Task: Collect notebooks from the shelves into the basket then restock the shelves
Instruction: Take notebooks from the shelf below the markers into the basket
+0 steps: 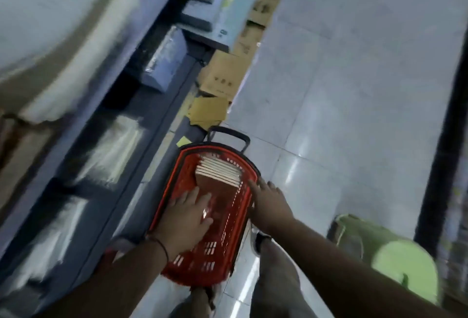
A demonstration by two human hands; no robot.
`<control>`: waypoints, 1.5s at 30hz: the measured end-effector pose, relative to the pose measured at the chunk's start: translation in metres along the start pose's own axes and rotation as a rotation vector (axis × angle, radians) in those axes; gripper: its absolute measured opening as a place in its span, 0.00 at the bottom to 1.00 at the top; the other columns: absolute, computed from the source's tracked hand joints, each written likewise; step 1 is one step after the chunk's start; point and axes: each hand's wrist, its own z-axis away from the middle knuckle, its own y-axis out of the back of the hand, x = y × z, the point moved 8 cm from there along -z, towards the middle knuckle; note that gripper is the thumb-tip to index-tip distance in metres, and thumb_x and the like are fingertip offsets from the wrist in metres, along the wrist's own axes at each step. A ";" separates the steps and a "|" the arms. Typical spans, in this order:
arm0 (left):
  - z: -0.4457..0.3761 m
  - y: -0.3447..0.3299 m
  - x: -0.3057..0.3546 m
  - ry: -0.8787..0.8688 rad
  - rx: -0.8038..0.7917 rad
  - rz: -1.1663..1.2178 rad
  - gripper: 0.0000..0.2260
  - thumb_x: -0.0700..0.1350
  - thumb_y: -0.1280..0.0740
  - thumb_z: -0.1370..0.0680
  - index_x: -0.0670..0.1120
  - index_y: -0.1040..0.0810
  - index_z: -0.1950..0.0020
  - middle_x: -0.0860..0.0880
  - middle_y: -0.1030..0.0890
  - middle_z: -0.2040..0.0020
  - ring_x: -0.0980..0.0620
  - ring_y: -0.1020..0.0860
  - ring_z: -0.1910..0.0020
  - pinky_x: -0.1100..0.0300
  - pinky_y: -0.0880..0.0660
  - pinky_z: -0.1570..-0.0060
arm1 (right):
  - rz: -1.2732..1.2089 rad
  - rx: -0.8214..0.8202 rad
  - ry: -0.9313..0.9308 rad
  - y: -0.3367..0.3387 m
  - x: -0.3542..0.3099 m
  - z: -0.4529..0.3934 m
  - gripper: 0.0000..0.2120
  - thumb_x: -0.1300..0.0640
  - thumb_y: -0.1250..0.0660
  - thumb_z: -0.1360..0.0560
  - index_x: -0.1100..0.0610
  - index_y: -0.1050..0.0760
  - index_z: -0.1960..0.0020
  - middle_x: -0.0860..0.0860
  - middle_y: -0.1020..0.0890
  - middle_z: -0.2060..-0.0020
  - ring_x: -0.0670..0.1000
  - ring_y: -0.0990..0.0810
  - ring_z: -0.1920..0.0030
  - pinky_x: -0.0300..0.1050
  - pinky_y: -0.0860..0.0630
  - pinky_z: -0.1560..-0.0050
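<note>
A red plastic basket (177, 186) with a black handle stands on the floor next to the shelf base. A stack of brown-covered notebooks (219, 172) lies in its far end, page edges up. My left hand (187, 216) hovers over the basket's left half with fingers spread and straight, holding nothing. My right hand (268, 203) is over the basket's right rim, fingers straight, also empty. Whether either hand touches the basket is unclear in the blur.
Dark metal shelves (106, 140) run along the left, holding wrapped paper packs and stacked notebooks. Cardboard boxes (222, 77) line the floor beyond the basket. A green bag (395, 254) lies at right beside a dark post. The tiled aisle floor spreads to the right.
</note>
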 end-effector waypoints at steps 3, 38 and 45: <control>-0.039 -0.044 -0.005 -0.054 -0.058 -0.063 0.30 0.58 0.41 0.20 0.52 0.44 0.21 0.43 0.44 0.20 0.43 0.43 0.23 0.49 0.43 0.26 | -0.142 0.022 -0.104 -0.054 0.013 -0.012 0.36 0.43 0.36 0.24 0.47 0.49 0.21 0.55 0.40 0.23 0.60 0.39 0.25 0.59 0.39 0.27; -0.200 -0.204 -0.129 -0.124 0.448 -0.260 0.33 0.44 0.28 0.29 0.40 0.34 0.26 0.35 0.29 0.40 0.36 0.29 0.44 0.41 0.31 0.44 | 0.037 0.105 -0.070 -0.252 0.004 -0.175 0.40 0.54 0.40 0.20 0.59 0.64 0.21 0.62 0.57 0.22 0.59 0.56 0.21 0.53 0.53 0.23; -0.200 -0.185 -0.122 -0.119 0.495 -0.169 0.13 0.42 0.31 0.29 0.42 0.25 0.46 0.38 0.28 0.39 0.38 0.30 0.41 0.42 0.32 0.44 | 0.154 0.223 -0.029 -0.245 0.000 -0.172 0.38 0.55 0.39 0.21 0.62 0.58 0.21 0.59 0.33 0.30 0.59 0.33 0.32 0.52 0.33 0.33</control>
